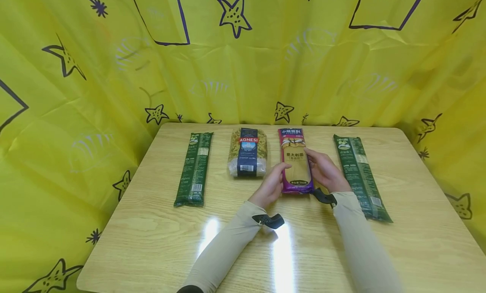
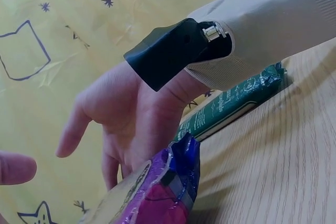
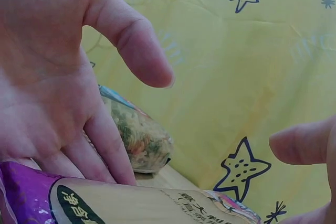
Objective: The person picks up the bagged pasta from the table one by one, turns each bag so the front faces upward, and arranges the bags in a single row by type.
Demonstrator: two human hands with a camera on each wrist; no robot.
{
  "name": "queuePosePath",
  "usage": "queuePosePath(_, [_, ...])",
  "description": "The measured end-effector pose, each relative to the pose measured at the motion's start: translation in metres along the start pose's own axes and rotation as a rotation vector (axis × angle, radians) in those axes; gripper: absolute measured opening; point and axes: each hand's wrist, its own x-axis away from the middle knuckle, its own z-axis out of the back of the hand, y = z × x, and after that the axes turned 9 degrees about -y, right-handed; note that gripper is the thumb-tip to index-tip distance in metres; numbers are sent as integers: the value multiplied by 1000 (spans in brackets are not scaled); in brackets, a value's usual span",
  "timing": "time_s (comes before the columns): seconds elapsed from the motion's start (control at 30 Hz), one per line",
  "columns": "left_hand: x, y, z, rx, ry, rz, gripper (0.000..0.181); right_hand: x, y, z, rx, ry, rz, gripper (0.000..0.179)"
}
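Observation:
A pack of spaghetti [image 1: 296,170] with a pink and purple wrapper and clear window is between my two hands. My left hand [image 1: 270,185] is at its left side, thumb over the near left edge. At its right side, my right hand [image 1: 327,171] has its fingers along the edge. In the left wrist view, the right hand [image 2: 142,111] has its thumb apart and straight fingers going down behind the pack [image 2: 152,192]. The right wrist view shows the left hand's fingers [image 3: 107,140] extended against the pack, their tips hidden behind it.
An AGNESI pasta bag [image 1: 248,153] lies left of the spaghetti. One green spaghetti pack [image 1: 194,170] is farther left, and another [image 1: 360,174] lies slanted beside the right forearm. The wooden table [image 1: 152,234] meets a yellow curtain [image 1: 243,73] at the back.

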Motion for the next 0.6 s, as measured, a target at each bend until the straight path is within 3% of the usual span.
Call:
queuePosePath(0.33, [1,2,0,-2,18,-10,45,-2,0,-1,-5,23,-2,66])
queuePosePath(0.6, [1,4,2,-16,-1,13,48,-3,0,-3,-43,46,15,54])
